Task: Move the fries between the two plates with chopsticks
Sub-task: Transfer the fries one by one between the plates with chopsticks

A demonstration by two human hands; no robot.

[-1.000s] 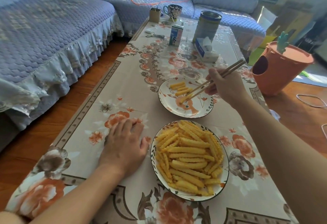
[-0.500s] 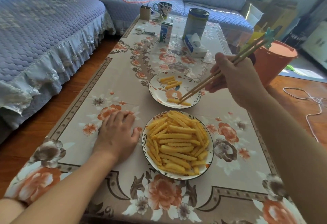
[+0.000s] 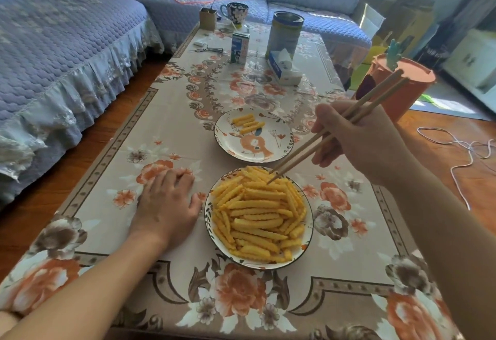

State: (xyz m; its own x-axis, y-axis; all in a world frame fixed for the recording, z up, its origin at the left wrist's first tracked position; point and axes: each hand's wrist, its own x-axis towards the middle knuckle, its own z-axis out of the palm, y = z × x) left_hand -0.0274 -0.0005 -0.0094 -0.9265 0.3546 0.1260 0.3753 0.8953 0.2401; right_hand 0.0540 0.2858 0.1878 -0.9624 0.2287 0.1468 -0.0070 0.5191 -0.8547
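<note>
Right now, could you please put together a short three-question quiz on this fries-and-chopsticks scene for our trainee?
1. True or false: the chopsticks have their tips at the far plate.
2. Which hand grips the chopsticks: A) left hand B) right hand
3. Fill in: the left hand lies flat on the ____, beside the near plate heaped with fries.

Key
1. False: the tips reach the far edge of the fries on the near plate.
2. B
3. tablecloth

A mug (image 3: pixel 237 12), tin (image 3: pixel 285 34), perhaps a milk carton (image 3: pixel 239 47), and tissues (image 3: pixel 284 70).
</note>
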